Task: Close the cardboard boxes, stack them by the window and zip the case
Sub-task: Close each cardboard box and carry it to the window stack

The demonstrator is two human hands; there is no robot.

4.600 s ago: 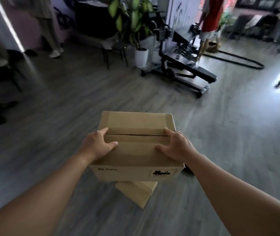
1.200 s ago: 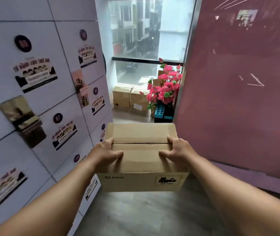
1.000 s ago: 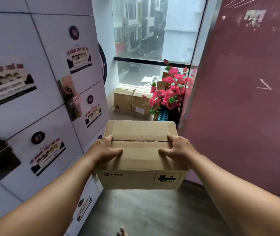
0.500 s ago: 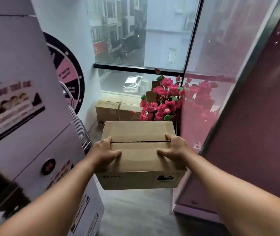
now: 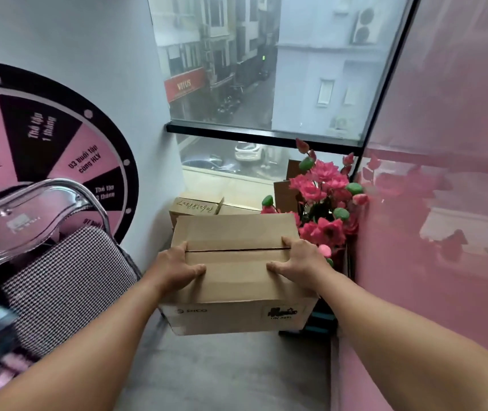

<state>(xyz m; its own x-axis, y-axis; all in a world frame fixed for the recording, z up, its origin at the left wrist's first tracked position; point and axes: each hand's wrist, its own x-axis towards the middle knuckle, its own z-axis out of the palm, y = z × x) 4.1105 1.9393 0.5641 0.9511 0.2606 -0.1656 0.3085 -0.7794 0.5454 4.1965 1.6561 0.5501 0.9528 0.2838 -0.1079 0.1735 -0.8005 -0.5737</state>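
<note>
The cardboard box (image 5: 238,271) is hanging above the floor, both hands gripping it: left hand (image 5: 177,266) and right hand (image 5: 302,262), fingers curled over its closed flaps. Beyond it, stacked boxes (image 5: 195,206) are sitting under the window (image 5: 266,84); flowers (image 5: 323,200) are crowding its right, a chair (image 5: 59,271) its left. The window is looming nearer than before.

A single head-worn view looks forward and steeply down along both forearms toward the tall glass window (image 5: 266,69). It sits close: the closed brown cardboard box (image 5: 237,280) fills the centre just before the window, with the pink-and-black prize wheel (image 5: 59,161) to the window's left and pink artificial flowers (image 5: 323,200) at its lower right. The edges bend, probably from the wide lens.
</note>
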